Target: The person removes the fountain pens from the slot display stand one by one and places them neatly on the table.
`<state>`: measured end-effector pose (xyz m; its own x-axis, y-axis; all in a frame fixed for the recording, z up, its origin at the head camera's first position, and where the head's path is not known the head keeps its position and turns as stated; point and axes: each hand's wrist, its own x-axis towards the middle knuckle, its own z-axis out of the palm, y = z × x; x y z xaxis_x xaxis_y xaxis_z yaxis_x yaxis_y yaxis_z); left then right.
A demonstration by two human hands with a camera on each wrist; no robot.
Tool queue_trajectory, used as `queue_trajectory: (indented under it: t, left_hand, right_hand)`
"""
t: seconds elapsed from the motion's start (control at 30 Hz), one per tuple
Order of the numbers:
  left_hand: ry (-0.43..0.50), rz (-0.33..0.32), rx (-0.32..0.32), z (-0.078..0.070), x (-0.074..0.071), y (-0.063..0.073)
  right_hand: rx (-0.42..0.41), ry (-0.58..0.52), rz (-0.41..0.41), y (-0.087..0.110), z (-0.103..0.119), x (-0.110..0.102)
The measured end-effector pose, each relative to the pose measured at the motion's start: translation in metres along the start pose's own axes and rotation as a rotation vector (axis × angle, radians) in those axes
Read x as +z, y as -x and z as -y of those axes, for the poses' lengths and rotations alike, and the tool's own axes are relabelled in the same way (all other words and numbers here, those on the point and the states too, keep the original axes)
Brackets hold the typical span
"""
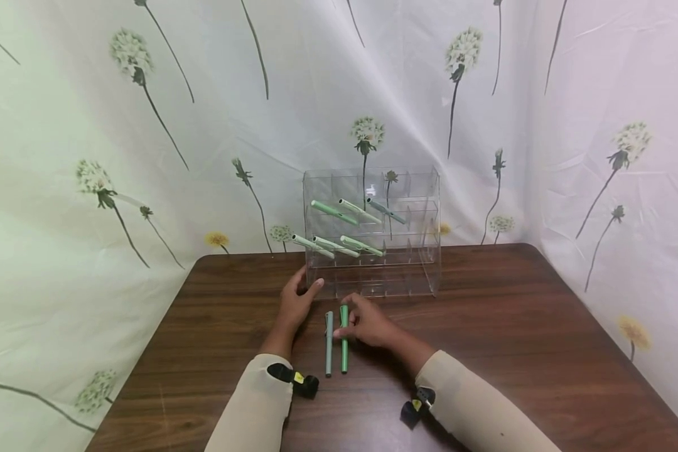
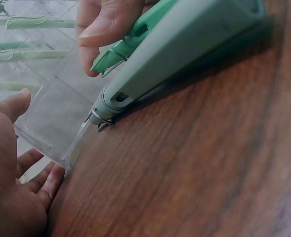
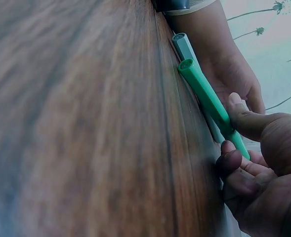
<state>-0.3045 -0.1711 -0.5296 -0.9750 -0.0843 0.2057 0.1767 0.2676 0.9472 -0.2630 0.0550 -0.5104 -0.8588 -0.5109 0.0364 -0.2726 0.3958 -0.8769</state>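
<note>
A bright green pen (image 1: 344, 351) is pinched near its upper end between thumb and fingers of my right hand (image 1: 370, 323). Close on its left, a grey-blue pen (image 1: 329, 351) lies on the table. My left hand (image 1: 295, 304) rests at the lower left corner of a clear acrylic rack (image 1: 401, 296), thumb in front and fingers fairly straight along its side. In the left wrist view, the clip end of the green pen (image 2: 116, 55) points toward the rack, and the grey-blue pen (image 2: 160, 54) is in the foreground. The right wrist view shows the thumb on the green pen (image 3: 204, 91).
Several pens lie slanted in the rack: a green pen (image 1: 333, 212), a grey-blue pen (image 1: 387, 211) and pale green ones across two tiers. The rack stands near the back edge of the brown wooden table (image 1: 486, 351), before a flower-print curtain (image 1: 203, 125).
</note>
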Motion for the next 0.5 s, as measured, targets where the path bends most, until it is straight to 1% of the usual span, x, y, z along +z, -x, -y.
queue_trajectory:
  t: [0.13, 0.33, 0.5]
  left_hand:
    - [-0.002, 0.001, 0.003, -0.0004, -0.0014, -0.0008]
    - [-0.029, 0.001, -0.008, 0.002, -0.001, -0.0006]
    - [-0.026, 0.0, -0.002, 0.0036, -0.0007, -0.0015]
  right_hand:
    - [0.0, -0.004, -0.001, -0.0022, -0.0015, 0.0013]
    - [0.027, -0.028, 0.017, -0.001, -0.0026, 0.0033]
    - [0.043, -0.001, 0.014, -0.0014, -0.0019, 0.0041]
